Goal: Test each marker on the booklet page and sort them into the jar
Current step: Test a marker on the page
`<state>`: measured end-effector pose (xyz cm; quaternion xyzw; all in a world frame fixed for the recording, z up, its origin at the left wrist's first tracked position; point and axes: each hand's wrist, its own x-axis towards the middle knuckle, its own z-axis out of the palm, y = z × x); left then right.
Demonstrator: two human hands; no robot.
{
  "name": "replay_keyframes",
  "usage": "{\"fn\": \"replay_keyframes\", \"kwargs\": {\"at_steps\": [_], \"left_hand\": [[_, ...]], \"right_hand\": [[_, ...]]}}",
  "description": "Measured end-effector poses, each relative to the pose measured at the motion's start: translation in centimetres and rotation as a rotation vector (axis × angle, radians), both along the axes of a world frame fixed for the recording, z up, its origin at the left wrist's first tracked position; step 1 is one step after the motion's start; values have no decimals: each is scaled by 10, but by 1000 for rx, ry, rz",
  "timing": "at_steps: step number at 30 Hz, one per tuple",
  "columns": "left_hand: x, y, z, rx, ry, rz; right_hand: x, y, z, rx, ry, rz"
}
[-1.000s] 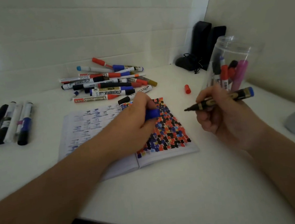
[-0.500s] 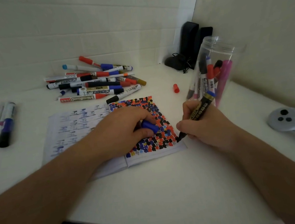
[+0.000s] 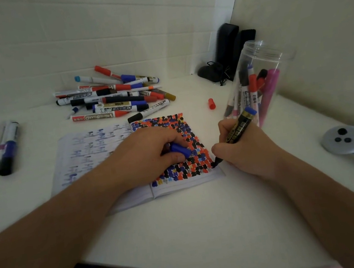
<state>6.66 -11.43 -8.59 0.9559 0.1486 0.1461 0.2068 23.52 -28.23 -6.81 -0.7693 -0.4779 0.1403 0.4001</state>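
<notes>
my left grip covers most of the cap, and the left-page writing's too blurry to read.

"WHITEBOARD" is showing, upside down, on the red-capped marker lying just behind the booklet; print on the other markers is staying illegible.

This looks like a small desk corner in a home, not a workshop or a lab. A white table stands against plain white panel walls that meet in a corner. In that corner stand two small black speakers with a dark pouch and its cord. A grey handheld controller lies at the right edge.
</notes>
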Motion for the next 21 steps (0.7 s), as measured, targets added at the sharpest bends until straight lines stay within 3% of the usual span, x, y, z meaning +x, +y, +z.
{"fn": "replay_keyframes", "kwargs": {"at_steps": [21], "left_hand": [[-2,-2,3,-18,-4,-2]], "right_hand": [[4,-1,-2,31,77,-1]]}}
